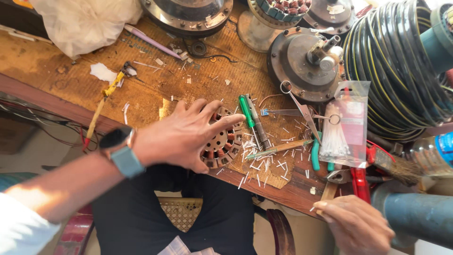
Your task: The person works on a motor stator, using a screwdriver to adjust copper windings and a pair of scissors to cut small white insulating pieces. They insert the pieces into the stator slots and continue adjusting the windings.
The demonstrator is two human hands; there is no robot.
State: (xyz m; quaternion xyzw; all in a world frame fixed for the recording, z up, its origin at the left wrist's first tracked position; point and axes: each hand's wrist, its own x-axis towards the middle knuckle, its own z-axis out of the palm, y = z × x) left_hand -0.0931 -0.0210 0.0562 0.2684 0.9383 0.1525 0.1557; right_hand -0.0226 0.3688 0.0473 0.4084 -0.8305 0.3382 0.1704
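Spread wide, the left hand presses its open grip flat on a round metal motor stator wound with copper coils, at centre frame on the worn wooden bench. Just right lie a green-handled screwdriver and steel scissors. At lower right, the right hand, fingers curled, touches a wooden tool handle; whether it grips is unclear.

Worn brown wooden worktop, scuffed and littered with white scraps, in bright warm daylight. Pale floor below its front edge, with a woven cane seat under it.
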